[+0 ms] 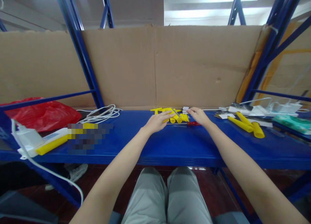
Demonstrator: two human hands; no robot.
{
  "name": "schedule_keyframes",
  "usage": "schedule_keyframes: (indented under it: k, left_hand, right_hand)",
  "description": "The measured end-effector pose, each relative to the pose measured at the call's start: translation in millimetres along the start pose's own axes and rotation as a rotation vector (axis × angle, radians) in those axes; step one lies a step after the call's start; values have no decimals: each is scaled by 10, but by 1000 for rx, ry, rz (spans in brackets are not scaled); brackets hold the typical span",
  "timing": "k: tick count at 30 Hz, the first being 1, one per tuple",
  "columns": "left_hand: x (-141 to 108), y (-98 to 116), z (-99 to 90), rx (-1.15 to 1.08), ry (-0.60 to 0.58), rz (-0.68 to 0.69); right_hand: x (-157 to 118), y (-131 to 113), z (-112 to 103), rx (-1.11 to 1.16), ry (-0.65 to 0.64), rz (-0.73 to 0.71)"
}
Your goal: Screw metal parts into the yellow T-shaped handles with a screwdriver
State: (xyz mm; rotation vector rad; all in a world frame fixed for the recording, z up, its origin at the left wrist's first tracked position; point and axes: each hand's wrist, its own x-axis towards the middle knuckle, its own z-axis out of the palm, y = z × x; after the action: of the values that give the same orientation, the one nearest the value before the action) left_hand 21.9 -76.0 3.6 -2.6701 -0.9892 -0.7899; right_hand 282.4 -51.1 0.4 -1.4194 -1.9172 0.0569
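Note:
A pile of yellow plastic parts [179, 118], some tube-shaped, lies near the back of the blue table. My left hand [159, 121] rests at the pile's left side with fingers stretched over the nearest parts; I see no firm grip. Just right of the pile, my right hand [199, 116] hovers with loosely bent, parted fingers beside several small white cylinders [185, 110], which look like batteries. Whether its fingertips touch them I cannot tell. Below that hand lies a screwdriver [193, 123] with a red handle, its thin shaft pointing left.
Yellow cone-like tubes [243, 124] lie at the right, by a green packet [293, 123] and white chargers. To the left are a coiled white cable [105, 114], a red plastic bag [46, 115] and a power strip [52, 136]. A cardboard panel [170, 68] stands behind the table [167, 146].

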Motion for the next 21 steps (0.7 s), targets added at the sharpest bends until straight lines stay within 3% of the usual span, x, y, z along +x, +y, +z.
schedule_keyframes:
  k: [4, 8, 14, 21]
  left_hand:
    - [-10, 122, -51, 248, -190, -27]
    - [7, 168, -25, 307, -235, -4]
    - [11, 143, 62, 205, -184, -14]
    - [4, 137, 62, 139, -145, -64]
  right_hand:
    - [-49, -160, 124, 221, -102, -154]
    - [-82, -237, 226, 273, -211, -198]
    - [-87, -256, 271, 415, -295, -43]
    - [-81, -313, 264, 484, -156, 125]
